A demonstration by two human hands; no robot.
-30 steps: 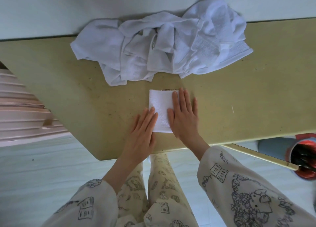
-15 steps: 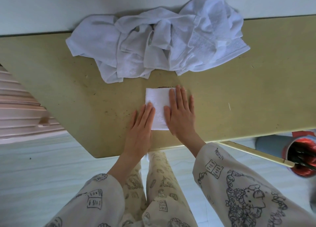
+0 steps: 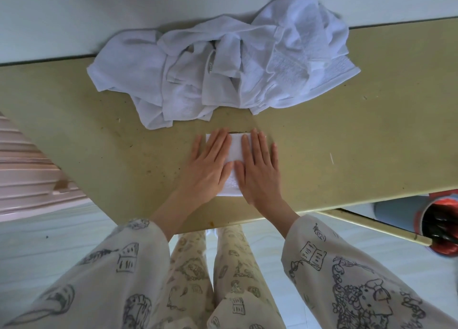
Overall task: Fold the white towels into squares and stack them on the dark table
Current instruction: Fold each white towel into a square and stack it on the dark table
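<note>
A small folded white towel (image 3: 234,150) lies on the olive-tan table (image 3: 347,143) near its front edge. My left hand (image 3: 208,162) lies flat on the towel's left half, fingers straight. My right hand (image 3: 259,166) lies flat on its right half, fingers straight and partly on the table. Only a strip of towel shows between the hands. A crumpled heap of white towels (image 3: 223,68) sits at the back of the table against the wall.
A pale wall (image 3: 99,14) runs behind the table. A pink slatted object (image 3: 24,167) stands at the left. A red container with dark contents (image 3: 441,227) sits low at the right. Pale floor (image 3: 49,234) lies below.
My left hand has slid up and right onto the folded towel and now covers its left half. My right hand stays flat on the right side.
</note>
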